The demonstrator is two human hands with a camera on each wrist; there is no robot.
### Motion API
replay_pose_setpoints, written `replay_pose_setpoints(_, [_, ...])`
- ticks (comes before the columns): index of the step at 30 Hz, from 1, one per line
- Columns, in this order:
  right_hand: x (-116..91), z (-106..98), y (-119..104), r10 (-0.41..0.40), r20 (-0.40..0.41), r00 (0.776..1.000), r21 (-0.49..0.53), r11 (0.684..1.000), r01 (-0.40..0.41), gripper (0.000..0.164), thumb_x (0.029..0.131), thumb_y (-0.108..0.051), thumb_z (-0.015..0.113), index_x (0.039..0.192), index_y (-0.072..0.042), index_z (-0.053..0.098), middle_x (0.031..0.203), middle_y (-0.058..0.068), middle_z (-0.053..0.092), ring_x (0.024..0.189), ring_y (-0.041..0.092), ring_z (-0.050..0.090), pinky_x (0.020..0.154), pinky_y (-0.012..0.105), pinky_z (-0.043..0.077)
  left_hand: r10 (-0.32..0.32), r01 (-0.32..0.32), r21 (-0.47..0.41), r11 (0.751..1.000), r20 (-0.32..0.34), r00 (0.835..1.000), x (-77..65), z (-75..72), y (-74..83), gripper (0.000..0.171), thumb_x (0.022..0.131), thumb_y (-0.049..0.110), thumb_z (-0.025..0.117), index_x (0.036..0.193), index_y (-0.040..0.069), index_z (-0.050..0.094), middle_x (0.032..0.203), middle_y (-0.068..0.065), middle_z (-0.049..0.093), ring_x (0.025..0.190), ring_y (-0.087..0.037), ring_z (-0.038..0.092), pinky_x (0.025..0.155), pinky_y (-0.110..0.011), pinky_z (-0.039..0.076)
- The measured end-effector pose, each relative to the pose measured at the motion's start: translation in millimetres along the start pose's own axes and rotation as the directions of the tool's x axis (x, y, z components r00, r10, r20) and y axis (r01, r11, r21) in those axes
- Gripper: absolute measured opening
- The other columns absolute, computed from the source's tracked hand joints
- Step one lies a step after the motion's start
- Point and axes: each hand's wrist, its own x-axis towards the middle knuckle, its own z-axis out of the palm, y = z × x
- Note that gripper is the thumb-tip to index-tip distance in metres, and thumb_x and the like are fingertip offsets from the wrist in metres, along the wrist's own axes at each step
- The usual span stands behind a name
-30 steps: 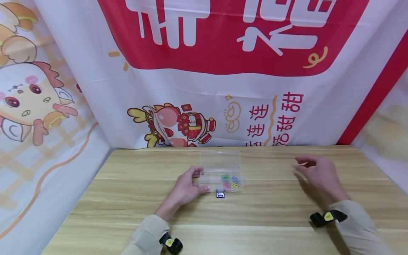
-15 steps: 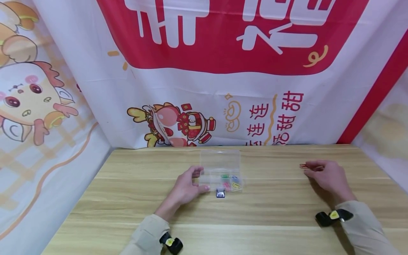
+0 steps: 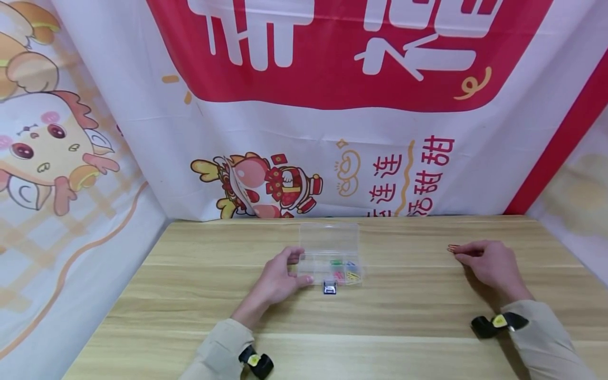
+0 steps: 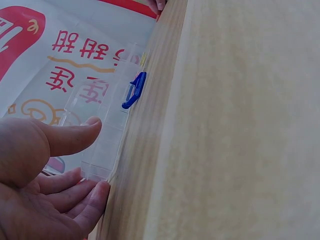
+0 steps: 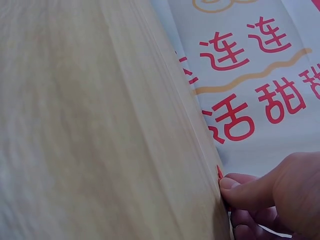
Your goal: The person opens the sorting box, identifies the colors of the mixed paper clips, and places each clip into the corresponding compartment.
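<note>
A clear plastic compartment box (image 3: 314, 271) stands on the table with its lid (image 3: 329, 238) raised at the back. Its right compartments hold green paper clips (image 3: 336, 262), blue clips (image 3: 351, 265), pink clips (image 3: 339, 275) and yellow clips (image 3: 352, 276). My left hand (image 3: 277, 277) grips the left end of the box, thumb at the front and fingers bent round the side. A blue latch (image 4: 135, 91) hangs from the box's front edge. Far to the right, my right hand (image 3: 491, 264) pinches red paper clips (image 5: 219, 173) between thumb and forefinger at the tabletop; how many is unclear.
The wooden table (image 3: 380, 327) ends at a printed cloth backdrop (image 3: 266, 126) behind the box. Another cloth (image 3: 71, 253) borders the left side. Bare wood lies between the box and my right hand.
My right hand has drawn a little to the right, and red paper clips now show at its fingertips. The left hand and the box have stayed in place.
</note>
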Motion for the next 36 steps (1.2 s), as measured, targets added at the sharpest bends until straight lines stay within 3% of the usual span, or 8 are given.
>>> replay_pose_setpoints(3, [-0.3, 0.0, -0.1, -0.003, -0.001, 1.000, -0.007, 1.000, 0.003, 0.024, 0.096, -0.016, 0.077, 0.113, 0.001, 0.080, 0.113, 0.029, 0.076, 0.101, 0.043, 0.065, 0.082, 0.055, 0.054, -0.002, 0.002, -0.003, 1.000, 0.003, 1.000, 0.1, 0.4, -0.3, 0.071, 0.089, 0.016, 0.086, 0.151, 0.010, 0.053, 0.150, -0.016, 0.060, 0.118, -0.028, 0.066, 0.108, -0.049, 0.057])
replay_pose_setpoints(11, [1.5, -1.5, -3.1, 0.028, 0.005, 1.000, -0.002, 1.000, -0.028, 0.024, 0.093, -0.017, 0.080, 0.110, 0.000, 0.080, 0.109, 0.027, 0.077, 0.095, 0.038, 0.064, 0.075, 0.035, 0.047, -0.004, 0.004, -0.011, 1.000, 0.003, 1.000, 0.2, -1.4, -0.2, 0.072, 0.088, 0.015, 0.086, 0.152, 0.009, 0.053, 0.150, -0.016, 0.059, 0.118, -0.028, 0.067, 0.108, -0.049, 0.057])
replay_pose_setpoints(27, [-0.7, -6.6, -6.4, 0.072, 0.091, 0.993, 0.007, 0.997, -0.073, 0.018, 0.098, -0.013, 0.074, 0.108, 0.001, 0.076, 0.099, 0.022, 0.071, 0.089, 0.034, 0.056, 0.071, 0.032, 0.043, -0.008, 0.008, -0.019, 1.000, 0.011, 1.000, -0.7, -1.3, 1.9, 0.072, 0.089, 0.014, 0.086, 0.152, 0.010, 0.052, 0.151, -0.015, 0.059, 0.116, -0.027, 0.067, 0.107, -0.048, 0.058])
replay_pose_setpoints(36, [0.1, -4.4, -3.6, 0.008, 0.041, 0.999, 0.024, 1.000, -0.009, 0.020, 0.096, -0.017, 0.077, 0.103, 0.001, 0.078, 0.098, 0.022, 0.075, 0.088, 0.032, 0.060, 0.072, 0.030, 0.043, -0.005, 0.005, -0.020, 1.000, 0.011, 1.000, -0.7, -0.7, 1.9, 0.072, 0.089, 0.014, 0.085, 0.152, 0.009, 0.052, 0.151, -0.015, 0.059, 0.117, -0.027, 0.066, 0.107, -0.047, 0.058])
